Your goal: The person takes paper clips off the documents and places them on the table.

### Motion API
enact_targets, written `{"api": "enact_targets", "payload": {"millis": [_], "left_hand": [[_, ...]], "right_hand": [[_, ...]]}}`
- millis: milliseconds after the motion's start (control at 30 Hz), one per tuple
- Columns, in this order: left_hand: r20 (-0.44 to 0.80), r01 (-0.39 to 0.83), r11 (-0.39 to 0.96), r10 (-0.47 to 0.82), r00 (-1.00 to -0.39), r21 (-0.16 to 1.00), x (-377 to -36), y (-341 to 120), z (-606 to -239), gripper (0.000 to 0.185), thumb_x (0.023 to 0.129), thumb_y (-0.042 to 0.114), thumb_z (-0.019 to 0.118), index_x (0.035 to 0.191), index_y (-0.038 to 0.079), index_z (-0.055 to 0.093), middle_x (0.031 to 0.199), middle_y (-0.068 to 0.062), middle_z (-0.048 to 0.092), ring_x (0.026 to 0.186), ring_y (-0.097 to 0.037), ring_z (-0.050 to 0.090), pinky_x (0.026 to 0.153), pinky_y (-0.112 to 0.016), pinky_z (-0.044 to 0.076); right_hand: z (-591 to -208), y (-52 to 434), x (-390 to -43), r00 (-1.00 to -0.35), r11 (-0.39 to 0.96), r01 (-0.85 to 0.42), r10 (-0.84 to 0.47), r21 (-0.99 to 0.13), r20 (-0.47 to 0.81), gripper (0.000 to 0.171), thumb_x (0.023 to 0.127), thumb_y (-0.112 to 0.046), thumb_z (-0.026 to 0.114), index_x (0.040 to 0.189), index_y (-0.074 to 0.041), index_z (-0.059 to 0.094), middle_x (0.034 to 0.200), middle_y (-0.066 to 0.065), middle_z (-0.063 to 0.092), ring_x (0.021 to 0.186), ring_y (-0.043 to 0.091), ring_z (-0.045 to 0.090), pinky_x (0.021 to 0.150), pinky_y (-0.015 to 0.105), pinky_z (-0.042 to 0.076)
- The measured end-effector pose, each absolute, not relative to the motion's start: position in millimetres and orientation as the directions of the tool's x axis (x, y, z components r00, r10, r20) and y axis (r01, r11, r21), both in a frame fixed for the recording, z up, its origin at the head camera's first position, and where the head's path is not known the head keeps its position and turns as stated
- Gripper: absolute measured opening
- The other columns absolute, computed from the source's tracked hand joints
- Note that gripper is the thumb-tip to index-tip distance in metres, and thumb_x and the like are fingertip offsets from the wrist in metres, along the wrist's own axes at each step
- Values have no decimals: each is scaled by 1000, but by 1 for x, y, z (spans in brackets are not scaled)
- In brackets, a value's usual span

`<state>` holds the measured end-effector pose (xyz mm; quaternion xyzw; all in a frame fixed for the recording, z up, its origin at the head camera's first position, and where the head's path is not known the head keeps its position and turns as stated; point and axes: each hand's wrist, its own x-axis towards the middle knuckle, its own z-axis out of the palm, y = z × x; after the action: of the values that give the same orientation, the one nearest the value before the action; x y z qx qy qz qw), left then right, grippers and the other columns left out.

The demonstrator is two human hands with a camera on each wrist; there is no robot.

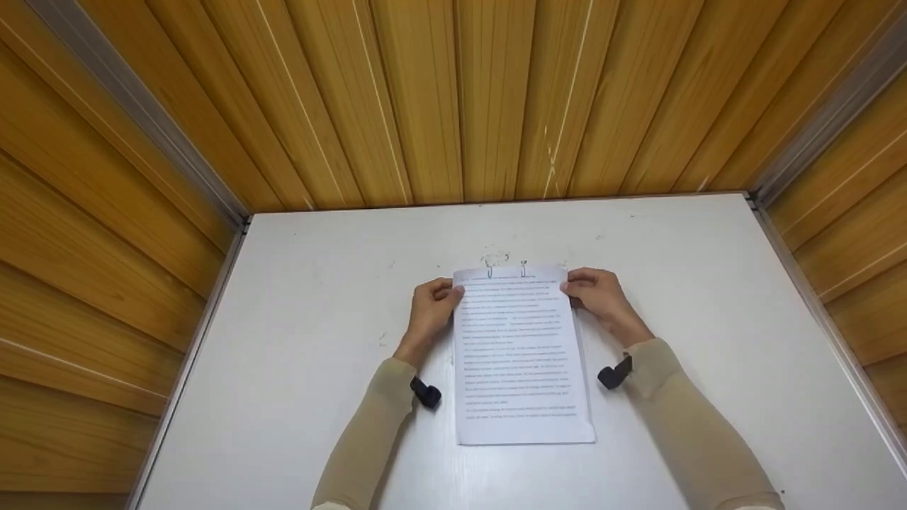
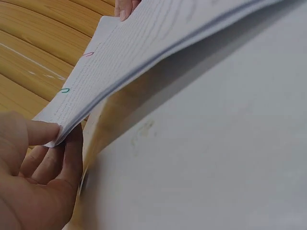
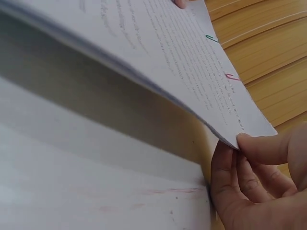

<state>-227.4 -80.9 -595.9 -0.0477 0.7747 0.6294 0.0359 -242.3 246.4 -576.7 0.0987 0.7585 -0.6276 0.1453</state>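
Observation:
A stack of printed paper (image 1: 517, 354) is held by both hands near its top corners. My left hand (image 1: 432, 308) pinches the left edge, thumb on the printed face and fingers behind. On the other side my right hand (image 1: 602, 297) pinches the right edge the same way. Two paper clips sit on the top edge: a green paper clip (image 2: 65, 90) toward the left and a red paper clip (image 3: 232, 76) toward the right. In both wrist views the upper part of the stack is raised, with a gap and shadow beneath it.
Below the paper lies a white table (image 1: 305, 340) with small marks on its surface. Wood-patterned panels (image 1: 489, 99) stand behind it and on both sides, with metal corner posts (image 1: 170, 113). A black wrist device (image 1: 426, 392) is on the left sleeve, another on the right.

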Motion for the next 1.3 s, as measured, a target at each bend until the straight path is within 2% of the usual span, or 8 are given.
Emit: {"api": "enact_targets", "payload": {"millis": [433,667,767,900,1033,1133,1300], "left_hand": [[-42,-42,161,-5,-999,986,-226,-83,-610,23,105,19,70,121,5,78,103,-9,81,86,-16,74,75,-24,57],[-28,-27,153,4,-1000,988,-224,-85,-611,24,105,20,71,122,5,78,106,-9,81,89,-17,76,78,-24,58],[-21,-21,166,1,-1000,986,-223,-87,-611,25,105,20,70,123,4,77,108,-10,81,92,-17,76,80,-24,58],[-28,-29,170,-4,-1000,985,-222,-89,-611,26,105,19,70,124,3,77,109,-11,80,95,-18,76,82,-26,59],[-39,-37,168,8,-999,985,-222,-88,-611,25,105,20,70,124,4,77,109,-10,80,95,-18,76,83,-26,59],[-46,-42,162,21,-999,986,-224,-87,-611,25,105,19,70,124,5,77,108,-9,81,93,-18,77,81,-26,59],[-38,-33,160,29,-999,987,-224,-86,-611,25,105,20,71,122,3,77,107,-11,81,92,-18,76,81,-25,58]], "right_hand": [[-579,246,-235,-962,207,264,-18,-942,-273,32,105,-7,67,134,5,61,120,15,67,101,16,67,85,23,57],[-569,246,-235,-987,285,149,-17,-947,-160,37,103,-9,68,137,4,60,132,20,63,117,23,65,90,20,56],[-564,242,-238,-998,353,59,-9,-934,-66,38,101,-9,70,136,4,62,134,22,65,123,30,64,98,25,55],[-558,235,-243,-996,452,-86,-39,-888,76,37,100,-8,72,133,5,64,131,22,67,125,35,64,109,42,52],[-552,227,-248,-973,540,-229,-105,-810,205,31,98,-6,75,127,3,67,125,20,69,121,36,65,109,50,51],[-548,222,-250,-953,578,-302,-168,-758,251,28,97,-6,75,124,0,69,122,18,70,118,35,65,107,51,51],[-544,213,-253,-927,593,-373,-275,-714,256,27,98,-7,74,123,-1,70,123,20,70,117,35,65,106,55,51]]}}
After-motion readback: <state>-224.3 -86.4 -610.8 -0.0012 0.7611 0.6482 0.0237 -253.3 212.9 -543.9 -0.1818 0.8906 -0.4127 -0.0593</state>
